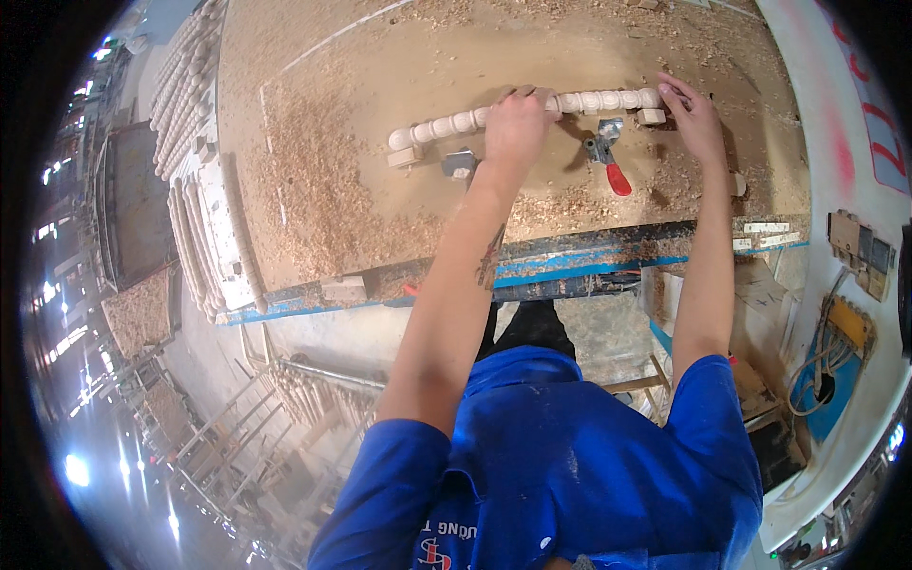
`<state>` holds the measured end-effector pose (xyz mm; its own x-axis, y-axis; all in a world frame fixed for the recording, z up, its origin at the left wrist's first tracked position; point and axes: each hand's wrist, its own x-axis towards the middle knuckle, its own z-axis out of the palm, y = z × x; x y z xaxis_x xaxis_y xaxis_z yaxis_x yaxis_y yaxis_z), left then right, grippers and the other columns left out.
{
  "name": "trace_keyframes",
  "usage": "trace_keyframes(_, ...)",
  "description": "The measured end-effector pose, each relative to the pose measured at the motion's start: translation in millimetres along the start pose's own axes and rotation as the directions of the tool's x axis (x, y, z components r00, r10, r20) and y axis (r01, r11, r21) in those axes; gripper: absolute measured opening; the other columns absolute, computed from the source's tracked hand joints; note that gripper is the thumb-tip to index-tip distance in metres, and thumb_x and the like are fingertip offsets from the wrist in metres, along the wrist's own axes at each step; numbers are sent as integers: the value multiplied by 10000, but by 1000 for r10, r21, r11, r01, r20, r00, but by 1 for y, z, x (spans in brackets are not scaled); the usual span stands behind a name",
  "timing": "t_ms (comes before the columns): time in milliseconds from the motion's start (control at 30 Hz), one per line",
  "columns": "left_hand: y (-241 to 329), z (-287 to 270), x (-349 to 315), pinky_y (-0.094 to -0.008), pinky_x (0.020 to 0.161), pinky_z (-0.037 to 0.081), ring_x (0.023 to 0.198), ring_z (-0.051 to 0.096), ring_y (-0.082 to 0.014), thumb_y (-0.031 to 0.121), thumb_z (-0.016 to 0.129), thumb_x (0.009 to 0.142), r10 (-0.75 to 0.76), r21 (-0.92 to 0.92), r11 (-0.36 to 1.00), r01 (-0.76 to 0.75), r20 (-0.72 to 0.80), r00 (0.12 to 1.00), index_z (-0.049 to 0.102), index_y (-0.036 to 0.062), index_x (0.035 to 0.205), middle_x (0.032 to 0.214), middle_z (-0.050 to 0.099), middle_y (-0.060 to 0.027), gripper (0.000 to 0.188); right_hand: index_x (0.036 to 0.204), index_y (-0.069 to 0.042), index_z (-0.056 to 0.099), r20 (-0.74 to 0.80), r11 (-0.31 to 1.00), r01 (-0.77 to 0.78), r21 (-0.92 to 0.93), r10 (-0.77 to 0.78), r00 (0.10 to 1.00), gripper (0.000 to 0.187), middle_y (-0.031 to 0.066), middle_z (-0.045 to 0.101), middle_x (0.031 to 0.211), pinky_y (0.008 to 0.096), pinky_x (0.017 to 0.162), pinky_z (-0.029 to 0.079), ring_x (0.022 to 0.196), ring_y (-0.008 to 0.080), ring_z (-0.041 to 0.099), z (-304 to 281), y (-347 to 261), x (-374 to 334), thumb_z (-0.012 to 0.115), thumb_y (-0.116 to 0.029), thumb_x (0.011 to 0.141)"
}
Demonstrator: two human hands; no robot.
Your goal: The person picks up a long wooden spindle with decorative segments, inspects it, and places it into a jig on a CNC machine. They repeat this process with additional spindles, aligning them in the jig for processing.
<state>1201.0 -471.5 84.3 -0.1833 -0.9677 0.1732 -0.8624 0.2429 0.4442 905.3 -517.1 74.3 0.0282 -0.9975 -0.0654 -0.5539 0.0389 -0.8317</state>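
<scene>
A long pale turned wooden spindle [451, 124] with beads carved along it lies across the dusty table, its ends beside small wooden blocks. My left hand [518, 123] is closed over the spindle's middle and hides that stretch. My right hand [695, 122] is just past the spindle's right end, thumb and fingers apart, with nothing visible in it. Between my hands, on the near side of the spindle, sits a metal toggle clamp [600, 150] with a red handle [618, 180]. A dark clamp part [460, 163] is below my left wrist, its handle hidden by the forearm.
Wood shavings [313, 218] cover much of the tabletop [418, 199]. Several turned spindles [190, 85] are stacked along the left, with more [195, 242] nearer me. A blue rail [570, 271] runs along the front edge. A white machine panel [845, 142] rises at the right.
</scene>
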Motion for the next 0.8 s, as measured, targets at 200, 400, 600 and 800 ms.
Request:
trace_keyframes(200,-1,1,-3,-454,877,528,1011,645,-363,191,692,884,54,27,998,-53,-11,998,704,43,1115,1061,699,-152,274,1297,-161,679,-26,997,40,-60,-42,999,386,93,737,1131,328,911,513,1057,207,685,2,4,-2,604,-398,1002)
trace_keyframes(400,0,3,-2,-447,888,519,1008,638,-360,170,679,892,64,36,997,-64,-19,998,702,29,1101,1045,699,-151,252,1289,-172,685,-45,997,51,-51,-53,998,383,103,736,1121,331,904,515,1029,213,687,2,4,-2,599,-412,1003)
trace_keyframes(600,0,7,-3,-442,892,518,1011,638,-358,181,685,888,73,55,996,-71,-35,997,703,32,1098,1048,700,-150,258,1307,-121,670,-31,997,42,-71,-44,999,403,108,731,1139,309,929,500,1067,183,676,0,0,-4,580,-388,1020)
trace_keyframes(800,-5,9,-5,-451,923,502,1025,630,-361,191,705,868,76,11,997,-75,-57,996,704,35,1095,1053,699,-150,276,1301,-136,674,-27,996,83,-45,-84,996,380,100,734,1134,319,926,504,1055,188,677,2,-1,-4,579,-374,1022)
